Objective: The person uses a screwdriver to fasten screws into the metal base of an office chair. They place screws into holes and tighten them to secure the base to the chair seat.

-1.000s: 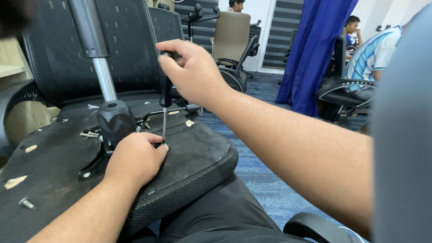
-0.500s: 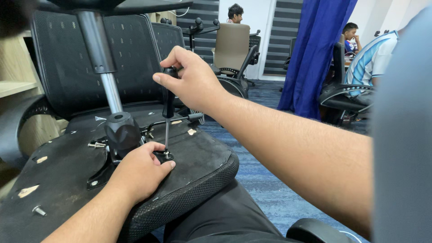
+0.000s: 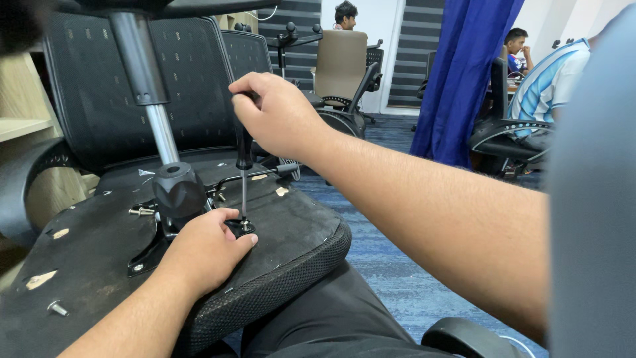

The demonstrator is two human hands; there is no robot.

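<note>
Office room: blue patterned carpet [image 3: 391, 258], blue curtain [image 3: 464, 73], striped blinds, other chairs with people seated far off. Upturned chair seat [image 3: 86, 252] lies across the lap, black underside up, gas-lift column [image 3: 149, 93] rising near its far edge. Right hand [image 3: 281, 116] clamped on screwdriver [image 3: 243, 172], held upright. Left hand [image 3: 202, 248] curled, fingers closed beside the tip at the screw [image 3: 244, 226], mid-seat on the mounting plate.

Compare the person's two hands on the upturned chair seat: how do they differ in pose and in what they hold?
The right hand is raised, clenched round the screwdriver handle; the left hand lies low on the seat underside, fingers beside the screw. The right grips a tool; the left holds none. Both work at the same screw.
</note>
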